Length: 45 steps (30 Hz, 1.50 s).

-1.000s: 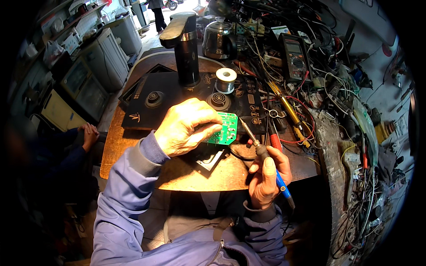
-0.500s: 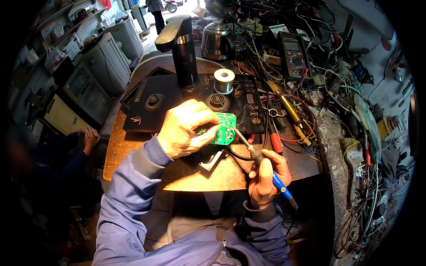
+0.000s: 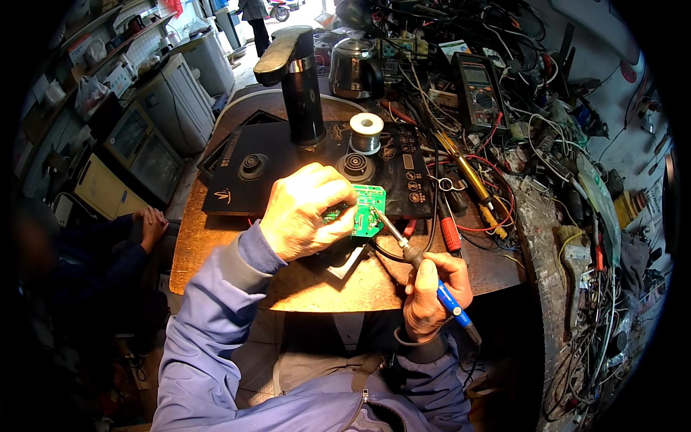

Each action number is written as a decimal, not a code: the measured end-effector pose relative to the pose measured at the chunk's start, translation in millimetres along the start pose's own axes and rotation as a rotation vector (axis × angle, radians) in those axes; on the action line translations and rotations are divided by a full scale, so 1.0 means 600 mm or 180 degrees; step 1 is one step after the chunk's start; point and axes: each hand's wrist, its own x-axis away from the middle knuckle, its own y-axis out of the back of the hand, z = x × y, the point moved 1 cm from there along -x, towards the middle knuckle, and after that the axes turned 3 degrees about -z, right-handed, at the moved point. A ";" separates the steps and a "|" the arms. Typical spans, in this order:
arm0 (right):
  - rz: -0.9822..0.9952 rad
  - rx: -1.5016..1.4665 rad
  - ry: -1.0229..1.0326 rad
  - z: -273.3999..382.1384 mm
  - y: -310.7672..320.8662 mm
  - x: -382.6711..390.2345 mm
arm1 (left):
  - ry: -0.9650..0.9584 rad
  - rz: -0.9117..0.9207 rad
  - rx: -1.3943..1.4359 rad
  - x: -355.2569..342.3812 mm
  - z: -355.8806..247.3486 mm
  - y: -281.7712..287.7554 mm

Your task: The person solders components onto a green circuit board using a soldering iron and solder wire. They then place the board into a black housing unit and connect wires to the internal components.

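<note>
My left hand (image 3: pixel 308 210) is closed on the edge of a green circuit board (image 3: pixel 369 216), holding it raised over the table's front part. In my right hand (image 3: pixel 437 291) is a soldering iron (image 3: pixel 453 301) with a blue handle, held like a pen. The iron's metal tip reaches the board's face near its right side; whether it touches a joint is too small to tell. Behind the board lies a black double-plate tea stove (image 3: pixel 277 176). On it stands a spool of solder wire (image 3: pixel 366 134).
A steel kettle (image 3: pixel 353 68) stands behind the stove. Rightward are a multimeter (image 3: pixel 480 93), a yellow tube-shaped tool (image 3: pixel 464 169), a red-handled probe (image 3: pixel 449 234) and a heap of tangled cables (image 3: pixel 533 119). At the left a seated person's clasped hands (image 3: pixel 151 225) show.
The view has shifted slightly. The iron's tip has moved a little lower and leftward on the board, and its handle has tilted slightly in my right hand. Both grips stay the same.
</note>
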 end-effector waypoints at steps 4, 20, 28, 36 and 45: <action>-0.0050 0.0030 -0.0026 -0.005 0.000 0.002 | 0.0038 -0.0005 -0.0053 -0.001 -0.003 -0.001; -0.0077 -0.0036 -0.0362 0.013 -0.006 0.000 | -0.0059 -0.0142 -0.0139 -0.003 -0.002 -0.006; -0.0099 0.0056 -0.0380 0.009 -0.002 0.003 | -0.0102 -0.0108 -0.0162 -0.003 -0.001 -0.005; -0.0083 -0.0078 -0.0462 0.006 0.001 0.004 | -0.0098 -0.0117 -0.0163 -0.003 0.000 -0.006; -0.0093 -0.0021 -0.0401 0.005 0.001 0.003 | -0.0089 -0.0090 -0.0178 -0.002 -0.001 -0.005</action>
